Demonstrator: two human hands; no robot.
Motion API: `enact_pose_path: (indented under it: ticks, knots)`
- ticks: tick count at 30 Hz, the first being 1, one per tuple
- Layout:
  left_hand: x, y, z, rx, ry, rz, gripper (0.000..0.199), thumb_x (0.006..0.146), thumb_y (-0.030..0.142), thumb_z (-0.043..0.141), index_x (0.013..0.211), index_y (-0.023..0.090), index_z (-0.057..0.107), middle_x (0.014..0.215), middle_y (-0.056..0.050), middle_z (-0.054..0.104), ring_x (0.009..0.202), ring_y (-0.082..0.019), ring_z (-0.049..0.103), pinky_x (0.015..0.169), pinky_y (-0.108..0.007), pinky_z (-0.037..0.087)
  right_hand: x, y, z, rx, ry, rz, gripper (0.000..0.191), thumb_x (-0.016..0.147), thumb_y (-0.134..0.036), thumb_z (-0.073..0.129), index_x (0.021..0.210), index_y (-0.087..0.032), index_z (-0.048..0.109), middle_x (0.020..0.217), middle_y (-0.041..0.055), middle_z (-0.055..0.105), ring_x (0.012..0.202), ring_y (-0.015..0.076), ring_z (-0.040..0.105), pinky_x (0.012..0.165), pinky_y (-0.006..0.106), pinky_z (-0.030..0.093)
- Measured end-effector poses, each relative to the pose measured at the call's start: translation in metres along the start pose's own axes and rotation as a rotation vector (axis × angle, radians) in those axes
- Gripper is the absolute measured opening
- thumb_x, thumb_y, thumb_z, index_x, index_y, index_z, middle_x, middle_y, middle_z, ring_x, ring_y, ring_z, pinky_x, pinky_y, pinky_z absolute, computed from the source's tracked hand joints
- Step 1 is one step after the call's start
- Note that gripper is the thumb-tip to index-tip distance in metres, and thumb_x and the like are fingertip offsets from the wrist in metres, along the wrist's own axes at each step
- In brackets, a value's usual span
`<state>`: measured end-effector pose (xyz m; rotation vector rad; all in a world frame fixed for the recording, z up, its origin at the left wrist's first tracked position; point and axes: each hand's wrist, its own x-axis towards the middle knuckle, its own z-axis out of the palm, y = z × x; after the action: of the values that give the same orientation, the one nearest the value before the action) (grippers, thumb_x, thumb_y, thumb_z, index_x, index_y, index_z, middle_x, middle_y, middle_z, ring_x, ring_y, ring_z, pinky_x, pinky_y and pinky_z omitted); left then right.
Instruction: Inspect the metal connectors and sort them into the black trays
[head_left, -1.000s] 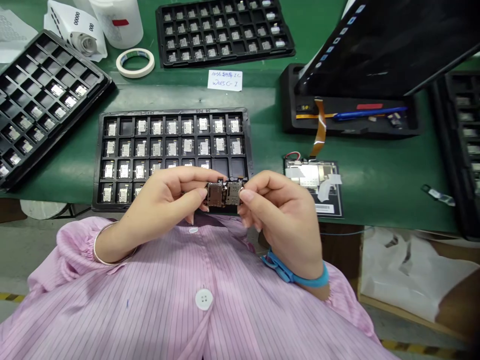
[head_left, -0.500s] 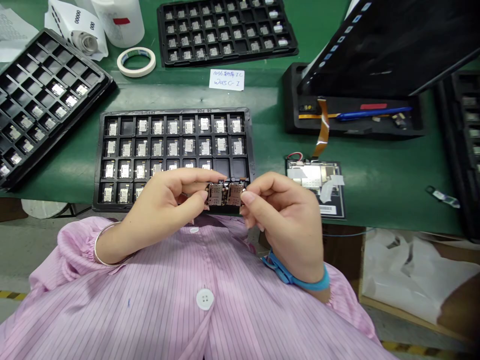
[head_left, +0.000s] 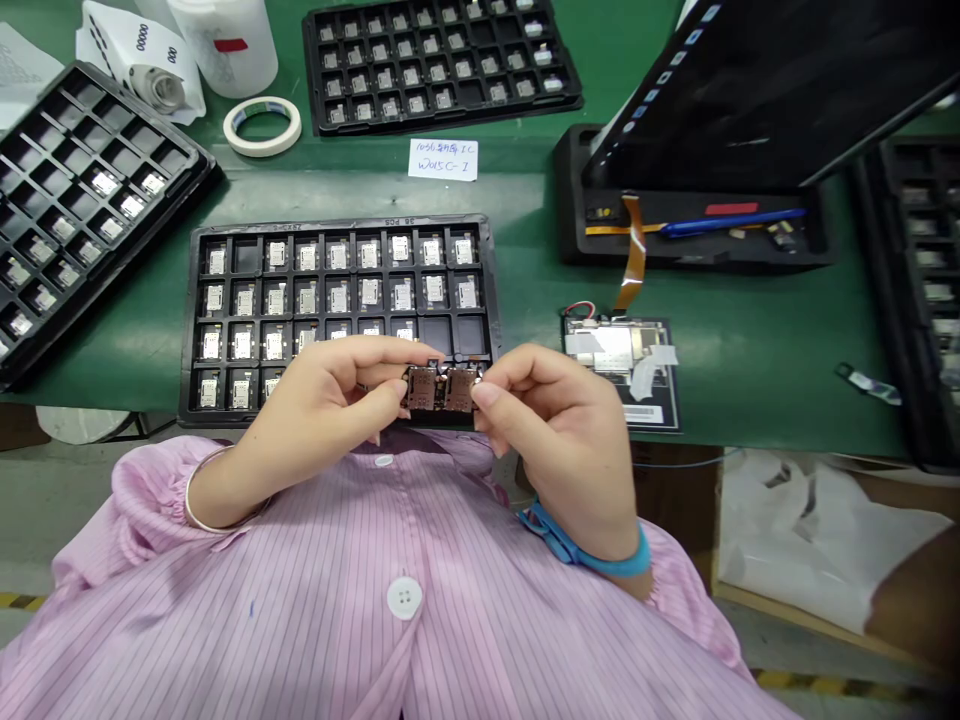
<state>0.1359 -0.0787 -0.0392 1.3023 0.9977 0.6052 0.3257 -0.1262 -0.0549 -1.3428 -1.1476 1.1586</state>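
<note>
Your left hand (head_left: 322, 395) is pinching one side of a pair of small metal-faced boards (head_left: 421, 388) between thumb and fingers, and your right hand (head_left: 566, 440) is gripping the opposite side likewise. The boards are sitting side by side between your hands; whether they are joined, you cannot tell from here. Under and beyond your left hand, a compartment tray (head_left: 244, 256) is holding similar pieces. Just beyond your right hand, a taped panel (head_left: 615, 340) is lying flat. Farther past that hand, a black box (head_left: 705, 258) is holding a blue pen (head_left: 731, 223). Beyond the tray, a handwritten label (head_left: 443, 159) is lying ahead of your hands.
</note>
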Motion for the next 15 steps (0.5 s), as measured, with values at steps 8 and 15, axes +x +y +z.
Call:
enact_pose_path:
  ticks: [8, 15]
  knots:
    - [0.0014, 0.0010, -0.0010, -0.028, -0.008, -0.040, 0.028, 0.088, 0.012, 0.061, 0.111, 0.021, 0.075, 0.063, 0.002, 0.067, 0.054, -0.009, 0.059, 0.050, -0.015, 0.050, 0.0010, 0.0051, -0.0031, 0.021, -0.012, 0.022, 0.019, 0.084, -0.018, 0.064, 0.068, -0.021, 0.056, 0.054, -0.0061, 0.055, 0.044, 0.0072, 0.043, 0.042, 0.023, 0.030]
    - [0.0011, 0.0021, 0.0009, 0.002, 0.003, -0.084, 0.028, 0.087, 0.015, 0.061, 0.112, 0.019, 0.074, 0.055, 0.003, 0.061, 0.058, -0.013, 0.063, 0.051, -0.020, 0.051, 0.0007, 0.0033, -0.0014, -0.010, -0.010, 0.053, 0.019, 0.084, -0.021, 0.064, 0.067, -0.021, 0.057, 0.055, -0.0051, 0.055, 0.044, 0.0082, 0.043, 0.043, 0.024, 0.030]
